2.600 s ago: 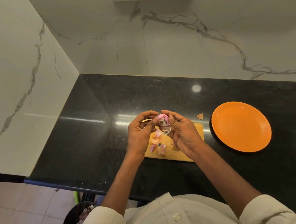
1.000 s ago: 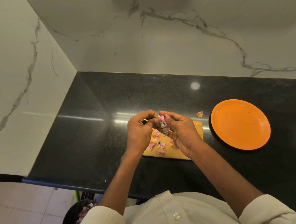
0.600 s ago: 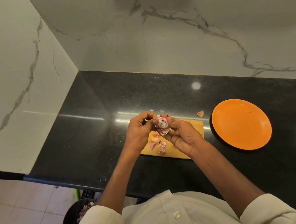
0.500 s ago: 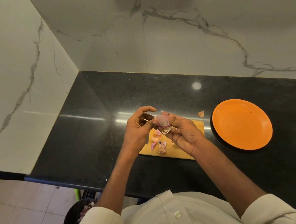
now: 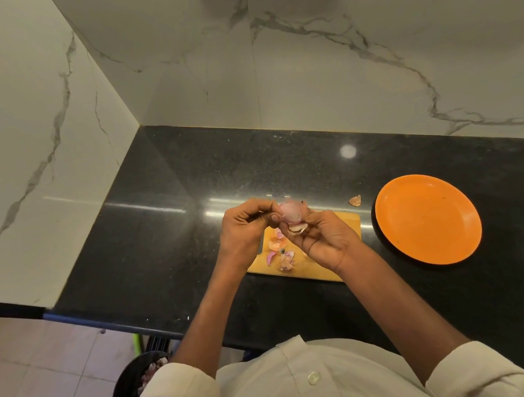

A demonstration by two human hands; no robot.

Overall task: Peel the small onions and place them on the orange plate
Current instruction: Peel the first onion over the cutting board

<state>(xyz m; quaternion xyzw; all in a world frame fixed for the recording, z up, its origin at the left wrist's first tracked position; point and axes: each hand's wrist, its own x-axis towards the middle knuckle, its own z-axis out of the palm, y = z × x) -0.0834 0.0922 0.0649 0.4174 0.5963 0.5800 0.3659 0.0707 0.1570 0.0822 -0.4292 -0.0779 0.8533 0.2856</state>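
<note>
A small pink onion (image 5: 290, 212) is held above the wooden cutting board (image 5: 347, 224). My right hand (image 5: 324, 240) cups it from below with curled fingers, and a loose flap of skin hangs at its lower side. My left hand (image 5: 246, 230) pinches the onion's left side with thumb and fingertips. Pink and orange peel scraps (image 5: 280, 251) lie on the board under the hands. The orange plate (image 5: 427, 219) sits on the black counter to the right of the board, with nothing on it.
A stray piece of peel (image 5: 355, 200) lies on the counter (image 5: 165, 231) between board and plate. Marble walls close the corner at left and behind. A dark bin (image 5: 135, 381) with scraps stands on the floor below the counter edge.
The onion has been turned in the fingers, showing smoother pale pink surface. My left hand's fingers, briefly lifted off, have closed back onto the onion's left side.
</note>
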